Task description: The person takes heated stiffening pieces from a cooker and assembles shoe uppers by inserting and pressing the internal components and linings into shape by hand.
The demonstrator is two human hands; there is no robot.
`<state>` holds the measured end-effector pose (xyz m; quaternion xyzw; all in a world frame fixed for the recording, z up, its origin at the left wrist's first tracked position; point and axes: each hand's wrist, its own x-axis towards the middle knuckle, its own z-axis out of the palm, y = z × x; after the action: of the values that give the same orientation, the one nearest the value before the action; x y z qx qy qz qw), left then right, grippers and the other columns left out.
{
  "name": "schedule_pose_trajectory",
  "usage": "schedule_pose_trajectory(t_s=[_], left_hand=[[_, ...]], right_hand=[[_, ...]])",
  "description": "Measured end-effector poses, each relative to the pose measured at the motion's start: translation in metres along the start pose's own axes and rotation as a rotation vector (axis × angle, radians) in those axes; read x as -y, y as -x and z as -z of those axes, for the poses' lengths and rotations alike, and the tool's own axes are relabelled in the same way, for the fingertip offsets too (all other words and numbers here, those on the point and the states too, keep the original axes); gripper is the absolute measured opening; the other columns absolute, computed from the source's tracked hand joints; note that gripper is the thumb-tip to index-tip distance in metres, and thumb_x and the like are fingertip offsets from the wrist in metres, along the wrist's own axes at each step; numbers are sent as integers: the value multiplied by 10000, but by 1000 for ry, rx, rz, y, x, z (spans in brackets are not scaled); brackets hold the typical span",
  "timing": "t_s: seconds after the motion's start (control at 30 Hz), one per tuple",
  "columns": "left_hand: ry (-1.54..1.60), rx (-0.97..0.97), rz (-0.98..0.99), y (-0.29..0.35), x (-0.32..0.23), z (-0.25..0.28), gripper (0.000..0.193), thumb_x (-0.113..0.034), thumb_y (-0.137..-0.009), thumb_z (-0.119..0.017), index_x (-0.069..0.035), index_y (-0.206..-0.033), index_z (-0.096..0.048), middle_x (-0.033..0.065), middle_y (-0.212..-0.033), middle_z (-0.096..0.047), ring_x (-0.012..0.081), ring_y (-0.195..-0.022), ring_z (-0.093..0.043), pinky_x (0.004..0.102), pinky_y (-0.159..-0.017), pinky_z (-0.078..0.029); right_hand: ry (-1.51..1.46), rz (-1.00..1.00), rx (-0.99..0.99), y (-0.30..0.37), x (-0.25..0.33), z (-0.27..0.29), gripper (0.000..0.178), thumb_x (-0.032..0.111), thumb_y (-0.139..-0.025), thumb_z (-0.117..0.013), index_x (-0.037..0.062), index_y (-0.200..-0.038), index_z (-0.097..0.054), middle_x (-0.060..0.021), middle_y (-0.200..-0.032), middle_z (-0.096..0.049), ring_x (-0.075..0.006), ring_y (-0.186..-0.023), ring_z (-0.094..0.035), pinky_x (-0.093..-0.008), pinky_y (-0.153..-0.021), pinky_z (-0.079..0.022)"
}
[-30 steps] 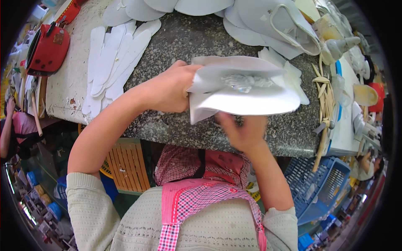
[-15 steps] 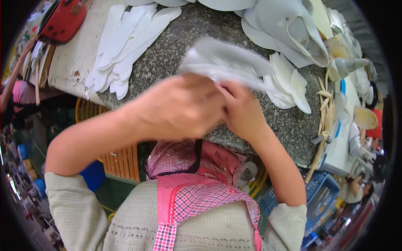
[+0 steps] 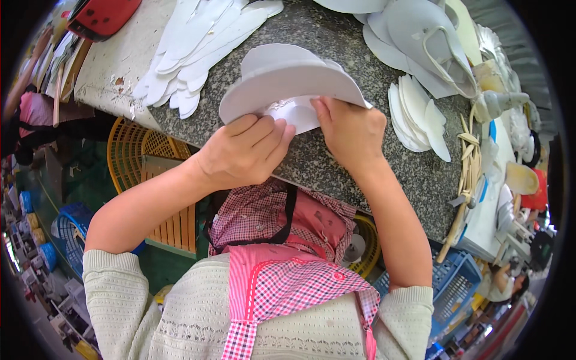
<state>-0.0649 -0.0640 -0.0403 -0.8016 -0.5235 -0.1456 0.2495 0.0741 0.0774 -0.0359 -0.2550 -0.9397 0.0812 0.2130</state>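
A smooth white piece with a wide curved brim (image 3: 282, 87), shaped like a hat or visor, is held between my two hands above the speckled stone tabletop (image 3: 240, 66). My left hand (image 3: 243, 150) is closed on its near left edge, fingers curled. On the right side my right hand (image 3: 354, 132) grips the edge, thumb pressed on the inner face. To the right lies a fanned stack of small white flat oval pieces (image 3: 414, 117). Long white sole-shaped pieces (image 3: 192, 51) overlap in a pile at the far left.
Larger white curved pieces (image 3: 414, 36) are piled at the far right. A bundle of tan cord and a stick (image 3: 465, 162) lies along the right edge. Below the table are an orange basket (image 3: 129, 144) and a blue crate (image 3: 456, 288). A red container (image 3: 108, 15) stands far left.
The white brimmed piece was blurred and flatter; now it stands tilted with its inner side toward me. My hands have moved apart, the left one shifting leftward.
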Motion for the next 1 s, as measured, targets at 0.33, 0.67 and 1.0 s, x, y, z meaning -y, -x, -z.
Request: schedule_pose_trajectory(t_s=[0.33, 0.67, 1.0], left_hand=[[-213, -147, 378, -17, -16, -15, 159, -172, -638, -552, -75, -760, -581, 6, -711, -517, 140, -685, -487, 284, -605, -337], [-87, 6, 56, -7, -33, -11, 191, -173, -576, -540, -17, -665, -606, 72, -694, -565, 190, -754, -509, 304, -727, -381], [-96, 112, 134, 1, -41, -9, 235, -175, -610, -539, -1, -751, -610, 55, -760, -577, 167, -771, -505, 314, -763, -385]], right_hand=[[172, 52, -1, -4, 22, -7, 177, 242, -840, -583, 80, -776, -552, -115, -680, -607, -305, -647, -608, -414, -543, -464], [-86, -95, 88, -8, 7, 4, 172, 202, -815, -588, 33, -844, -592, -123, -797, -640, -331, -688, -616, -422, -618, -482], [-71, 414, -100, 35, -4, -11, 264, 88, -683, -641, 103, -946, -643, -43, -911, -635, -226, -819, -611, -328, -670, -506]])
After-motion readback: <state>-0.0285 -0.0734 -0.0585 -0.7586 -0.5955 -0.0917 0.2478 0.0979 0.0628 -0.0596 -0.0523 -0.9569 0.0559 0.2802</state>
